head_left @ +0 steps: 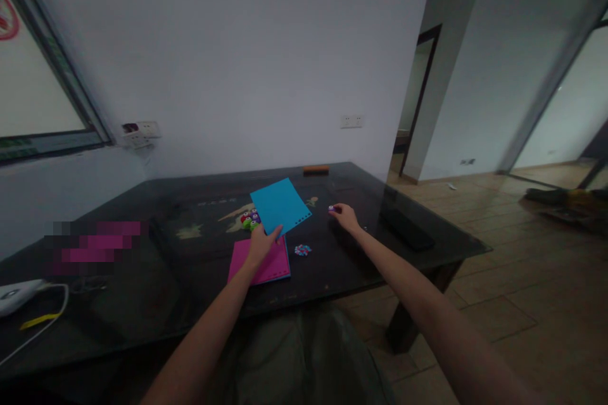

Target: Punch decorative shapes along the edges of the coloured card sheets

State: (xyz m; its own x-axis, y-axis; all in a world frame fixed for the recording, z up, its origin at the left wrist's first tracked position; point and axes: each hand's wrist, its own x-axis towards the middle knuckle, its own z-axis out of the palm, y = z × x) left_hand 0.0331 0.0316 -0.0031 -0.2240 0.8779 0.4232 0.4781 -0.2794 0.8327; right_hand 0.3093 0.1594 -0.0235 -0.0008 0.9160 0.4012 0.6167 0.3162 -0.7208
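Presently, the left hand is closed on the near corner of a blue punched sheet, with the thumb lying across its upper face. The sheet is held at an angle, its row of holes along the lower right edge. The right hand pinches a small purple piece with a white, eye-like spot between thumb and fingers, to the right of the blue punched sheet; whether this piece contacts the table cannot be determined.

Below the left hand, a pink punched sheet lies flat, holes along its near edge, with a blue margin visible beneath. Immediately right of it is a small heap of red, white and blue bits. A cluster of round red, green and purple pieces sits at the left side of the blue punched sheet, partly covered from view.

A flat black object rests near the right table edge. An orange-brown bar is located at the far edge.
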